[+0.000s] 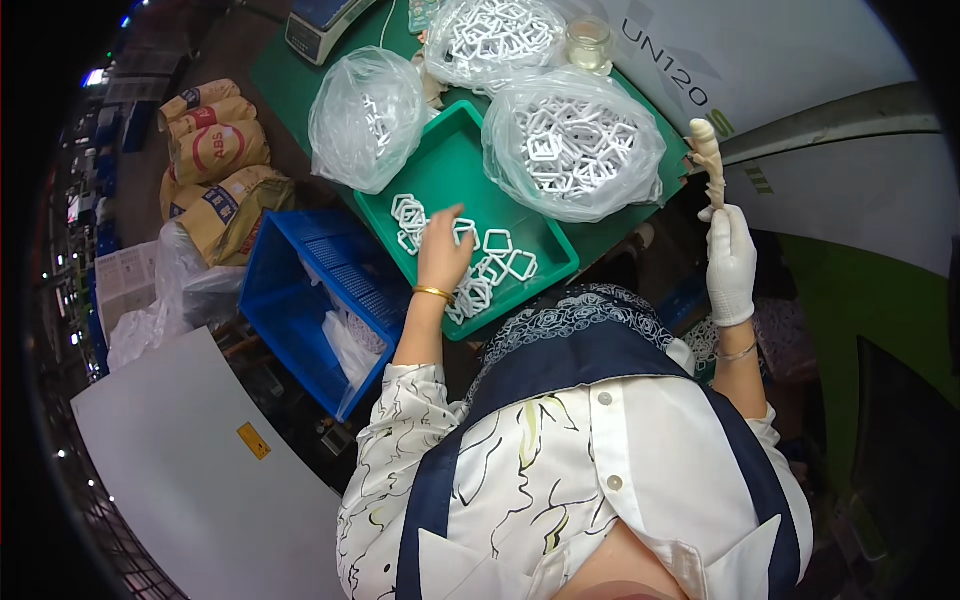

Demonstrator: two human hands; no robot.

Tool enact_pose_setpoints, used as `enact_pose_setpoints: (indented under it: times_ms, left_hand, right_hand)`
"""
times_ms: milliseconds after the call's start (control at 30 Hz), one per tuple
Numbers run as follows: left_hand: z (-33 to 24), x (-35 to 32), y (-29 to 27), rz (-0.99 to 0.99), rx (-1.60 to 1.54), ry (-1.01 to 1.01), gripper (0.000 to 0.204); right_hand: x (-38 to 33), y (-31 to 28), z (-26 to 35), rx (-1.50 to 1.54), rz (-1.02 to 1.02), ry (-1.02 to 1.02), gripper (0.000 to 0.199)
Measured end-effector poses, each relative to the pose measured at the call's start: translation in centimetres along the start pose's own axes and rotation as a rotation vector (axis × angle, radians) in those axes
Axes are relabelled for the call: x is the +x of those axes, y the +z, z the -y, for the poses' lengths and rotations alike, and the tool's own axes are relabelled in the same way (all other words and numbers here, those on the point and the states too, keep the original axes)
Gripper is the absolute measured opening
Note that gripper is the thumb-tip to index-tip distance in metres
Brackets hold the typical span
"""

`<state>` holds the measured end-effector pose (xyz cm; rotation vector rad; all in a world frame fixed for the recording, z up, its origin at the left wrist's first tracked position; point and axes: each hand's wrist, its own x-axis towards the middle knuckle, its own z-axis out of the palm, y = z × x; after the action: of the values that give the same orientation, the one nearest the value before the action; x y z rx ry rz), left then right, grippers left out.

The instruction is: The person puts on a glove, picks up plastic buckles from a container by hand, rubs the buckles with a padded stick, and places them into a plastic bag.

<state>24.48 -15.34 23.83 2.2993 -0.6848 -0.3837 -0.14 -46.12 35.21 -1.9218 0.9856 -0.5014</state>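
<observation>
My bare left hand (447,252) is over the green tray (448,150), fingers apart beside a white plastic frame (464,233). Whether its fingertips touch that frame is hard to make out. More small, angular white frames (476,292) lie loose in the tray on both sides of the hand. Off to the right, my white-gloved right hand (731,262) closes on the lower end of a knobby, cream-wrapped handle (706,155) at the side of a pale machine. Part of its grip is hidden by the glove.
Clear plastic bags (575,150) of white frames stand behind the tray, near a glass jar (589,44) and a scale (322,30). Left of the tray sits a blue crate (300,290) with bagged parts. Printed sacks (222,150) are stacked farther left. A pale machine panel (790,60) borders the right.
</observation>
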Motion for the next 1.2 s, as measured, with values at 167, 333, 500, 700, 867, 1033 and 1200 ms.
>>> enact_pose_setpoints:
  times_ms: [167, 333, 500, 700, 867, 1033, 1200]
  left_hand:
    - [0.9, -3.8, 4.1, 0.133, 0.500, 0.020, 0.071]
    - [-0.1, -3.1, 7.4, -0.018, 0.449, 0.068, 0.055]
    - [2.3, -1.7, 7.4, 0.069, 0.350, 0.113, 0.036]
    - [3.2, -1.6, 4.9, -0.021, 0.346, 0.074, 0.031]
    - [3.4, -2.3, 4.9, -0.200, 0.438, 0.035, 0.030]
    - [4.4, -1.8, 5.8, -0.147, 0.488, 0.093, 0.029]
    - [3.7, -0.4, 5.5, -0.195, 0.351, 0.100, 0.033]
  right_hand:
    - [-0.4, 2.2, 0.7, -0.009, 0.081, -0.139, 0.025]
    - [-1.8, 3.8, 1.5, -0.043, 0.229, -0.093, 0.024]
    - [-2.3, 4.4, 1.0, -0.027, 0.255, -0.122, 0.023]
    - [-2.3, 3.8, 0.9, -0.052, 0.259, -0.064, 0.023]
    - [-2.2, 4.1, 0.2, -0.071, 0.256, -0.110, 0.024]
    - [-2.2, 4.8, 0.6, -0.040, 0.251, -0.171, 0.024]
    - [-1.6, 4.4, 1.1, -0.066, 0.247, -0.187, 0.024]
